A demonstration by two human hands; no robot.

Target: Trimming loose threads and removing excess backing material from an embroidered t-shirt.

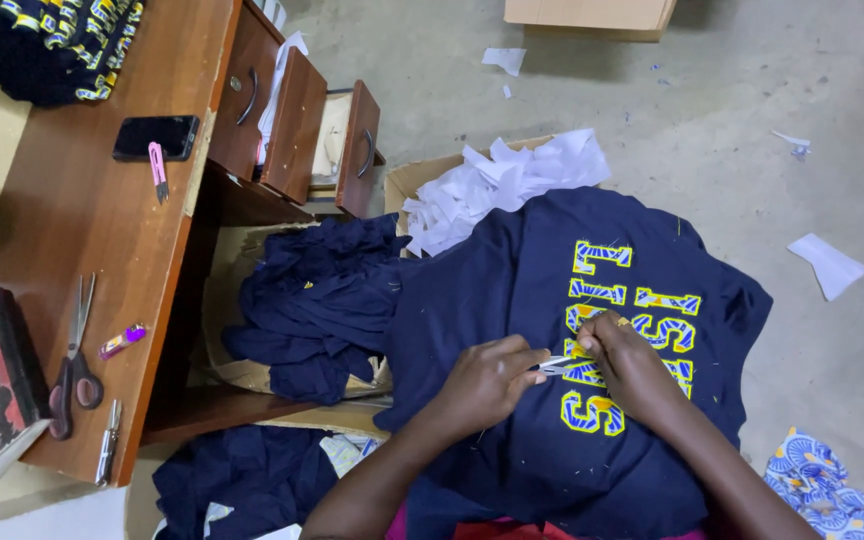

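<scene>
Two hands are recorded over a navy shirt (pixel 552 440) spread on the lap. Left hand (pixel 487 382): fingers pinched on a small metal tool (pixel 559 366), pressed onto the cloth. Right hand (pixel 627 362): fingertips pressed together on the yellow-and-blue lettering (pixel 620 330), just beside the tool's tip. Scissors (pixel 74 362) are noted on the wooden desk (pixel 72 215), far left.

1. The navy shirt (pixel 552 420) is matt cloth with stitched yellow-and-blue patterned fabric letters (pixel 612 300).
2. The desk (pixel 82 210) is smooth, reddish wood with a slight sheen.
3. The scissors (pixel 74 360) have shiny metal blades.
4. The scraps (pixel 502 180) are white paper.
5. The floor (pixel 752 120) is rough grey concrete.
</scene>
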